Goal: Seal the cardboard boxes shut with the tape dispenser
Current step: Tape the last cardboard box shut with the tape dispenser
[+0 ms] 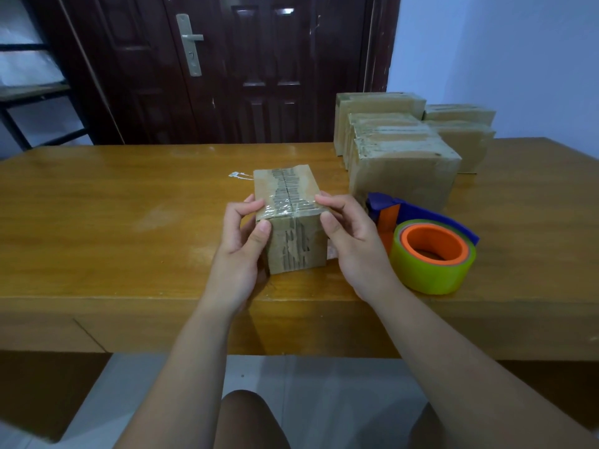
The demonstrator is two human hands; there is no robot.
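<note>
A small worn cardboard box (291, 196) stands near the front edge of the wooden table (113, 202). Clear tape lies across its top near the front edge and folds down the front face. My left hand (241, 244) grips the box's left front corner, thumb on the front face and fingers on top. My right hand (348, 234) holds the right front corner the same way, fingers pressing the tape. The tape dispenser (424, 244), blue and orange with a yellow-green roll of clear tape, lies on the table just right of my right hand.
Several taped cardboard boxes (402, 157) are stacked at the back right of the table. A scrap of clear tape (240, 175) lies behind the small box. A dark door stands beyond the table, and a shelf frame is at the far left.
</note>
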